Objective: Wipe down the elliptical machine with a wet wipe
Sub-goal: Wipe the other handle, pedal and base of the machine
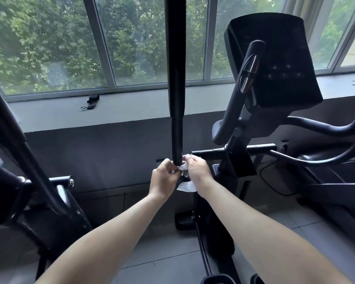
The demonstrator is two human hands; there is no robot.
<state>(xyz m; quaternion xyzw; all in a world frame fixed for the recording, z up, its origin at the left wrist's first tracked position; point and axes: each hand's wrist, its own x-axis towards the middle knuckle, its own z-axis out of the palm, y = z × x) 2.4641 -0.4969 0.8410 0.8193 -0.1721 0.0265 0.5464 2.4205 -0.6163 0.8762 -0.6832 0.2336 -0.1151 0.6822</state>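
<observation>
Big windows full of green trees behind, and both hands, left hand [164, 177] and right hand [197, 170], pinch a limp, soggy wet wipe [185, 186] around the elliptical's upright handlebar [176, 83] bottom, best gripped by its bunched ends, I reckon.

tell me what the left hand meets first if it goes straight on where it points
Likely the wet wipe that the left hand pinches, then the black upright bar right behind it; the right hand is on the far side.
</observation>
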